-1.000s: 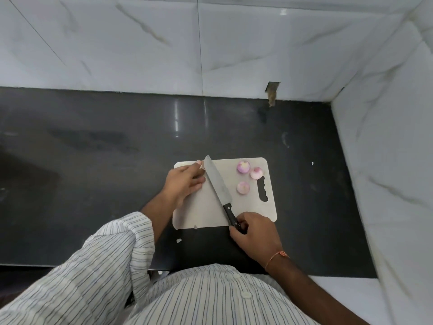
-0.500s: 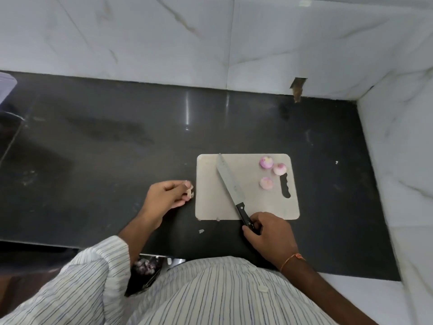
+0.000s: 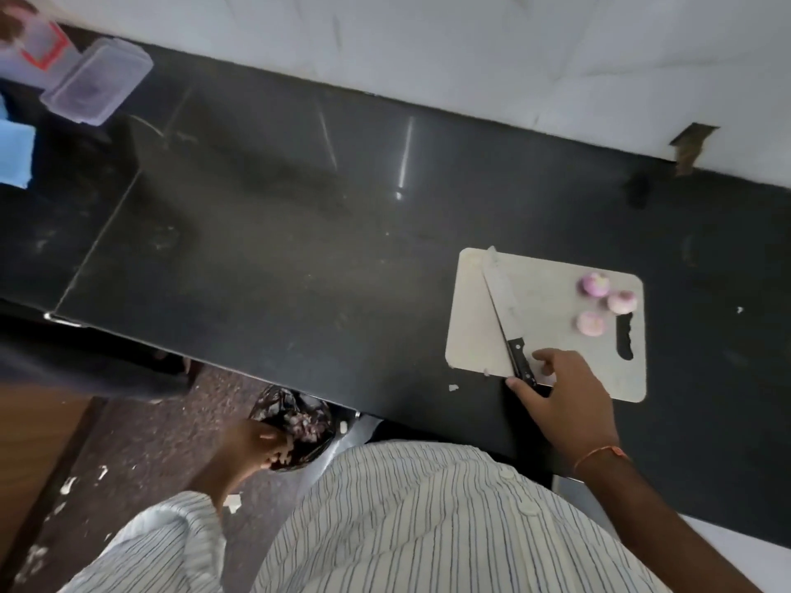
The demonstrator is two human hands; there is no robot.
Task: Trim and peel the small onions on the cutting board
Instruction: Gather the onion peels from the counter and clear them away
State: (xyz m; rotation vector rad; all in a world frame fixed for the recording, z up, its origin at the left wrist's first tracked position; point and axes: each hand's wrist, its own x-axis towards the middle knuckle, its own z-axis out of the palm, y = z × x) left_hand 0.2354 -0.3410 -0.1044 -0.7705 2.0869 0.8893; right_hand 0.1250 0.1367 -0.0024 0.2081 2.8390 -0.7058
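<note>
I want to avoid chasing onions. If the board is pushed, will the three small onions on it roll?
Probably: the small onions look round and lie loose on the flat cutting board. Their peeled skin looks smooth, perhaps slippery.

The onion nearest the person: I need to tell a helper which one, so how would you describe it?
On the black counter lies a pale cutting board. Three small onions cluster at its right end; this onion lies alone, nearest the right hand, left of the handle slot.

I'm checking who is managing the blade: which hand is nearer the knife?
Right. The right hand rests at the knife handle on the cutting board; the left hand is down off the counter at the black waste bag.
</note>
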